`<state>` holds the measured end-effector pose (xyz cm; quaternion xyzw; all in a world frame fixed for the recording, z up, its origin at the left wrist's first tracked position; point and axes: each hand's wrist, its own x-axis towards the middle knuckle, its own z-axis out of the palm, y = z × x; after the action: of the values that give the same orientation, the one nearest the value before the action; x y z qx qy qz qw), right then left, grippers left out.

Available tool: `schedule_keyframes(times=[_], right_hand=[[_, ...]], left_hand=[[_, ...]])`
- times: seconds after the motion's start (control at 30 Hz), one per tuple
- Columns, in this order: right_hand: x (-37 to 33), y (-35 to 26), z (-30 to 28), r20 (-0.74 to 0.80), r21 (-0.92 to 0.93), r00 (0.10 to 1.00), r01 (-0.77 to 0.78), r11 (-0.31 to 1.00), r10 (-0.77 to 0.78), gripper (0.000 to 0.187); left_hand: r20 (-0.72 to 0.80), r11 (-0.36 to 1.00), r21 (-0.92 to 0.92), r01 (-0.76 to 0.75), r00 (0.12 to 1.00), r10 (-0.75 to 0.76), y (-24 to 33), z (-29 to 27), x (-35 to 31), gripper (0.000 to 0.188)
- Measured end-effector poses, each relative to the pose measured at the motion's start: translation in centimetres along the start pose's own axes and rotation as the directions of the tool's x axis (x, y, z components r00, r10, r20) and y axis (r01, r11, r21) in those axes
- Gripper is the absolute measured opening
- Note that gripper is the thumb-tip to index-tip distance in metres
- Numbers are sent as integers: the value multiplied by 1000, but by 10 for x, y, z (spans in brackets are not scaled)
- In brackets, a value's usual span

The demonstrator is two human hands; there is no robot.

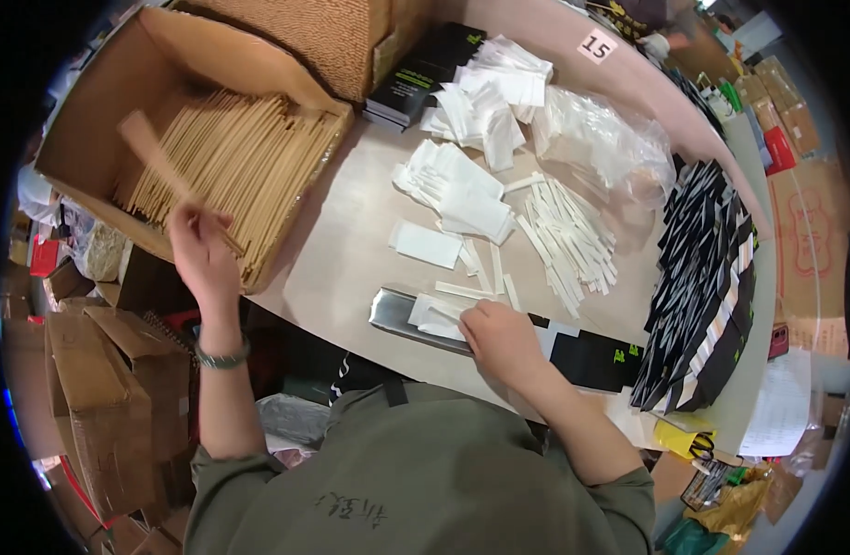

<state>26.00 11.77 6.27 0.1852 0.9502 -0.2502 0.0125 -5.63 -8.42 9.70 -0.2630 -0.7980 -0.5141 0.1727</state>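
My left hand (203, 252) is raised over the near side of a cardboard box (83, 120), closed on the lower end of a flat wooden utensil (154, 153). Motion blurs the utensil, and its wider end points up and left. Rows of thin wooden pieces (245, 153) fill the box's bottom. At the table's near edge, my right hand (501, 340) has its fingers closed at the end of a small white paper piece (436, 316). That piece lies on a shiny silver-and-dark strip (388, 310). Whatever the right fingertips pinch is partly hidden.
Folded white napkins (453, 185), narrow white strips (568, 236) and a clear plastic bag (605, 139) cover mid-table. Black sleeves (698, 277) pile up at right, beside a flat black sleeve (587, 359). A black box (425, 79) stands behind. Cartons (101, 407) are stacked lower left.
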Motion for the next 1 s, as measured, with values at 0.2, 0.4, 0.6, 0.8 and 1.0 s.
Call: schedule_keyframes(times=[0.2, 0.4, 0.6, 0.8, 1.0], right_hand=[[-12, -13, 23, -180, 139, 983, 4, 990, 21, 10], [-48, 2, -3, -395, 59, 918, 77, 995, -48, 25], [-69, 28, -1, -271, 65, 954, 151, 986, -128, 32], [-54, 15, 2, -262, 67, 959, 128, 990, -106, 36], [-55, 12, 6, -285, -10, 958, 39, 999, -40, 41]], left_hand=[[545, 901, -183, 394, 803, -241, 18, 50, -145, 12], [925, 837, -207, 506, 381, -2, 24, 23, -91, 14], [913, 991, -38, 125, 407, -16, 31, 43, -84, 7], [674, 948, -210, -238, 667, 317, 99, 102, -148, 17], [875, 944, -296, 146, 439, 206, 134, 108, -168, 29]])
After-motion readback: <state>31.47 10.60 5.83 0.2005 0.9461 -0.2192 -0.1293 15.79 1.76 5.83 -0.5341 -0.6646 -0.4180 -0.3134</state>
